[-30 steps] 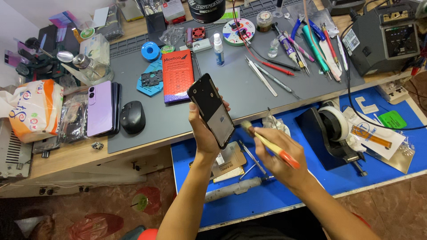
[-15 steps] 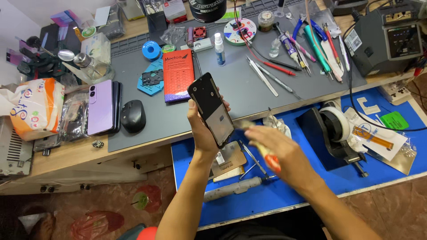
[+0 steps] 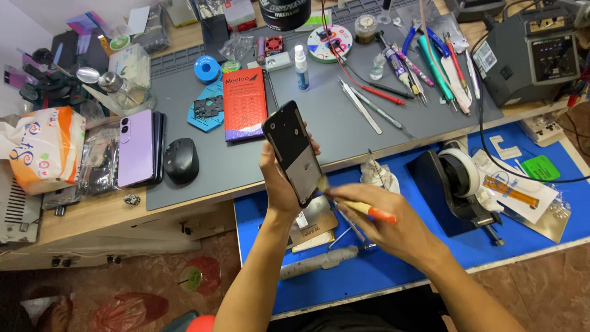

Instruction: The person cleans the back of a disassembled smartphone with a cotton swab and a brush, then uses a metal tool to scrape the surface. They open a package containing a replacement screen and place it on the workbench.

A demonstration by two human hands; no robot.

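Hands (image 3: 279, 184) around phone (image 3: 294, 150), brush (image 3: 359, 208)

I see a black phone (image 3: 294, 151) standing tilted, top leaning away to the left, wrapped by my left fingers (image 3: 268, 161) from behind. A small brush (image 3: 356, 207) with orange handle lies pinched in my right fingers (image 3: 362, 198), its pale bristles touching the phone's lower edge.

wooden workbench (image 3: 92, 215) under grey mat (image 3: 319, 123), blue mat (image 3: 393, 276) lower; reddish-brown patterned floor (image 3: 141, 276); bright even light.
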